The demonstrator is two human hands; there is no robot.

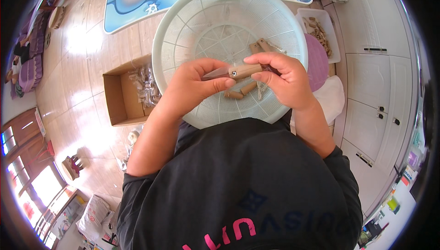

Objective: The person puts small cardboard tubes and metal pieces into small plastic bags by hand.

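Note:
Above a large pale-green plastic basket (161,34), both my hands meet at a wooden handle (245,71), a light-brown cylinder with a small metal-ringed hole near its left end. My right hand (289,78) holds it between thumb and fingers at its right part. Pinched in my left hand (190,82) is a clear plastic bag (215,73), its edge against the handle's left end. Below, inside the basket, lie several similar wooden handles (233,94) and some clear plastic. Whether the handle is partly inside the bag, I cannot tell.
Left of the basket stands an open cardboard box (115,105) with plastic-wrapped pieces (147,85). To the right are a white bin (336,50) of small wooden pieces, a purple round seat (317,62) and white cabinets (369,80). A blue-patterned table (137,14) lies beyond.

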